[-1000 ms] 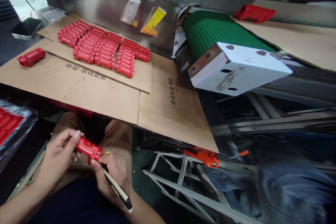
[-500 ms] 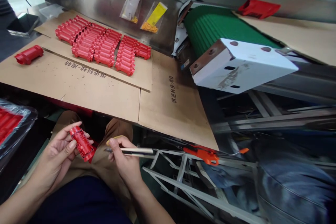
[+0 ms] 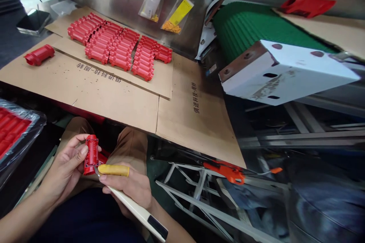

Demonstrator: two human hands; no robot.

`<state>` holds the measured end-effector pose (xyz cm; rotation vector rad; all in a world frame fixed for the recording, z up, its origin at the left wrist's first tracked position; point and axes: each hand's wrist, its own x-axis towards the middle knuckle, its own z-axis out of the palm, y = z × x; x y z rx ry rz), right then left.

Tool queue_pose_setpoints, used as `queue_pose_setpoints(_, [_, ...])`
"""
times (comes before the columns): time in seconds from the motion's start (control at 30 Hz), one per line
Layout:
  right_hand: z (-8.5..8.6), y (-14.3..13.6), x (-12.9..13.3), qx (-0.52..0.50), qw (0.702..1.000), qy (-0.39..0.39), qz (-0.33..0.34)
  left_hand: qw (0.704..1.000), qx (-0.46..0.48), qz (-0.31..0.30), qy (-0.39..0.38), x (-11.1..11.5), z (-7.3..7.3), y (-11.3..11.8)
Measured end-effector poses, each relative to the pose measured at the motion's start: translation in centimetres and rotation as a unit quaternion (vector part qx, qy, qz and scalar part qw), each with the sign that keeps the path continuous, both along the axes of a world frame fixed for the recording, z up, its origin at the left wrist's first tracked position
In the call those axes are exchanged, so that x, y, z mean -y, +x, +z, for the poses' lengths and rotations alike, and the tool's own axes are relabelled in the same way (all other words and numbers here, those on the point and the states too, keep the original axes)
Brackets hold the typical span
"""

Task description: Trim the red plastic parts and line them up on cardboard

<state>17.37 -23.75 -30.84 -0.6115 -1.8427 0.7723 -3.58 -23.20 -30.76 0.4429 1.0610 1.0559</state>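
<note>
My left hand point(image 3: 68, 163) is closed around a red plastic part point(image 3: 91, 152), held upright above my lap with its recessed face toward me. In my right hand point(image 3: 132, 188) is a knife point(image 3: 129, 203) with a long white handle and a black end. A yellow finger cot point(image 3: 114, 170) covers the index finger, which lies along the top of the knife. The small metal blade reaches the lower right edge of the red part; whether it cuts in I cannot tell. Behind, rows of similar red parts point(image 3: 119, 49) lie on cardboard point(image 3: 122, 98).
A single red part point(image 3: 40, 55) lies at the left on the cardboard. At far left stands a plastic-lined box point(image 3: 37, 117) of red parts. A green conveyor belt point(image 3: 248, 26) with a white end guard point(image 3: 285, 76) is at right. An orange-handled tool point(image 3: 228, 172) hangs below the table edge.
My right hand has moved left and turned, bringing the blade from apart to the red part's lower end. My left hand has tilted the part more upright. The view has shifted slightly.
</note>
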Motion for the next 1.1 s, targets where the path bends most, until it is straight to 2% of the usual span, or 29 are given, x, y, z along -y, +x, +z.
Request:
queue_pose_setpoints(0.23, [0.1, -0.3, 0.2, -0.001, 1.000, 0.018, -0.013, 1.000, -0.001, 0.009, -0.001, 0.0, -0.2, 0.4])
queue_pose_setpoints(0.47, [0.7, -0.1, 0.6, 0.001, 0.999, -0.047, -0.021, 0.999, 0.033, 0.005, -0.016, 0.1, -0.2, 0.1])
queue_pose_setpoints(0.8, [0.8, 0.2, 0.1, 0.007, 0.999, -0.035, -0.003, 0.999, 0.031, -0.001, -0.015, 0.2, -0.4, 0.2])
queue_pose_setpoints(0.87, [1.0, 0.4, -0.3, 0.032, 0.999, -0.008, 0.002, 0.999, 0.031, -0.001, -0.017, 0.2, -0.5, 0.3])
queue_pose_setpoints(0.97, [0.8, 0.5, -0.7, 0.094, 0.992, 0.081, 0.014, 0.999, 0.035, 0.008, -0.026, 0.2, -0.5, 0.6])
queue_pose_setpoints(1.03, [0.4, 0.5, -0.6, 0.092, 0.992, 0.089, -0.023, 0.999, 0.032, 0.017, -0.031, 0.2, -0.4, 0.6])
queue_pose_setpoints(1.1, [0.0, 0.5, -0.4, 0.017, 0.992, -0.002, -0.126, 0.999, 0.024, 0.017, -0.031, 0.1, -0.1, 0.6])
